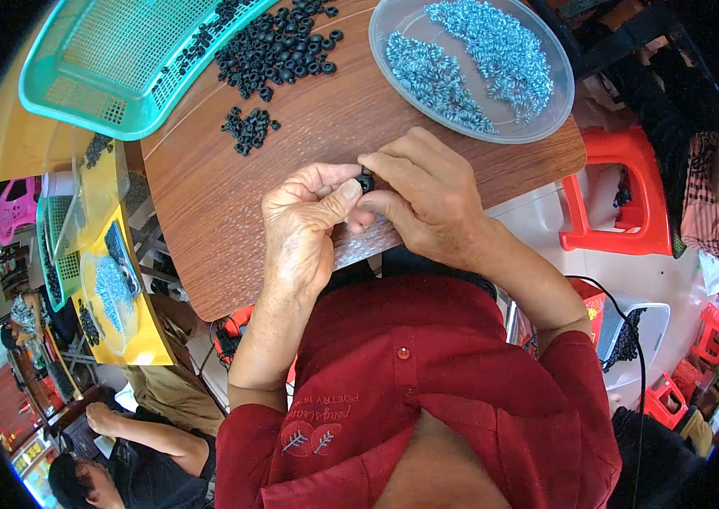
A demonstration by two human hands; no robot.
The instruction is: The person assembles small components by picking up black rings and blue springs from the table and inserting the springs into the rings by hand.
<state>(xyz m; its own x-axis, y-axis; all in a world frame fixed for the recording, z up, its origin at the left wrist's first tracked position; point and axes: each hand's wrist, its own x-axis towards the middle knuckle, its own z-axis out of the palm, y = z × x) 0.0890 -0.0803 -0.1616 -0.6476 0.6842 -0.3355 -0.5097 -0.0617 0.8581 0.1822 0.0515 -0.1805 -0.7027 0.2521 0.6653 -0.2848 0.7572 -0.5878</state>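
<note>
In front of my chest, above the near edge of the brown wooden table (198, 212), both hands meet at a small round black plastic part (365, 182). My left hand (304, 216) pinches it between thumb and fingers. From the other side, my right hand (431, 195) closes thumb and forefinger at the same part; its fingertips hide some of it. Beyond my hands lie a small pile of black pieces (249, 130) and a larger heap of round black parts (283, 51). A clear round dish (559, 102) at far right holds two heaps of small silvery-blue metal pieces (495, 51).
A teal mesh basket (79, 89) with some black pieces stands at the far left. Red stools (576, 225) and a pale bin (652, 327) are on the right. At left, a person in black (156, 454) sits by a yellow table (156, 331).
</note>
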